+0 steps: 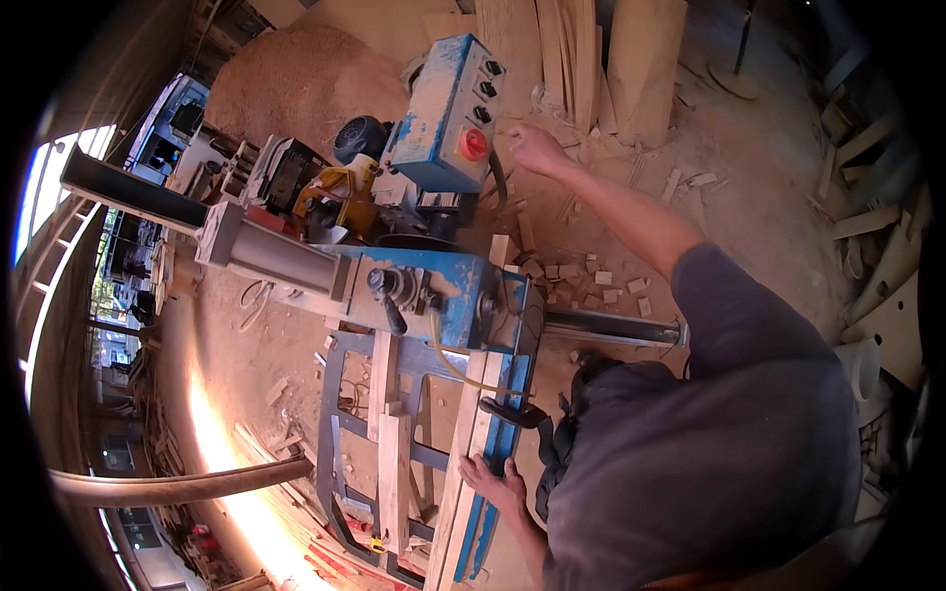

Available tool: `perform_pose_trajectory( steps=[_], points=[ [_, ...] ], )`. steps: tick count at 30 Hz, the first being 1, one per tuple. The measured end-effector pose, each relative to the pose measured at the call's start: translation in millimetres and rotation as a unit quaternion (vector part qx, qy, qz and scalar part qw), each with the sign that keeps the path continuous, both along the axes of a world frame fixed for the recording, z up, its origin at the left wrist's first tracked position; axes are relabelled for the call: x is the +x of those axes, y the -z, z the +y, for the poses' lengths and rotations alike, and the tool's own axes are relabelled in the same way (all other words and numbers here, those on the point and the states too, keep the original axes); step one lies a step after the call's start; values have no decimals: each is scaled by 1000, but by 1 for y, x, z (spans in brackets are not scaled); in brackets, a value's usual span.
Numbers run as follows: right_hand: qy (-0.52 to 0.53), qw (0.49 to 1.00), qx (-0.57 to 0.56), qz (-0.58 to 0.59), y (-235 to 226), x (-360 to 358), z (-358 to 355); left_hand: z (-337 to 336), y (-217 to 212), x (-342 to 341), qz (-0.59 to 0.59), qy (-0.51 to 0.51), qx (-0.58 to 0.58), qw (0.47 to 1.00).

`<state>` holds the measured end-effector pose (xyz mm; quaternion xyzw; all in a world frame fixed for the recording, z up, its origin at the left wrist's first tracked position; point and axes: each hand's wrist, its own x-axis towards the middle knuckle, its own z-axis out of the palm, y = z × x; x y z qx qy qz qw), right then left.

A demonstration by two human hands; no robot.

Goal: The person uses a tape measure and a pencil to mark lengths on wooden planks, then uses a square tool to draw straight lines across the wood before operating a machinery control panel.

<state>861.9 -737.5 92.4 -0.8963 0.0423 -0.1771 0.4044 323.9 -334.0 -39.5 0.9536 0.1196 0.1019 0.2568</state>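
Note:
Fingers spread, my left hand (493,483) lies on the pale wooden strips (458,492) that run along the blue rail (483,537) of a cutting machine (434,295). Up beside the machine's blue control box (434,118), my right hand (540,151) is curled closed in the air, a little right of the red rotary switch (473,145). I see nothing in that hand, and it appears apart from the switch. A black handle (512,412) sticks out over the rail above my left hand. Another wooden piece (394,473) rests across the dark metal frame (345,473).
A grey beam (128,192) extends left from the machine, and a metal rail (611,327) juts right towards my body. Small wood offcuts (591,281) litter the floor. Boards (645,69) stand at the back, near a sawdust heap (286,84). A white bucket (859,366) sits at the right.

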Motion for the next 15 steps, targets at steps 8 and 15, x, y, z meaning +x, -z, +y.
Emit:
perform_pose_trajectory(
  steps=[8, 15],
  points=[
    [-160, 945, -250, 134, -40, 64, 50, -31, 2, -25, -29, -38, 31, 998],
    [-197, 878, -370, -231, 10, 86, 30, -70, -1, -30, -50, -113, 20, 992]
  ],
)
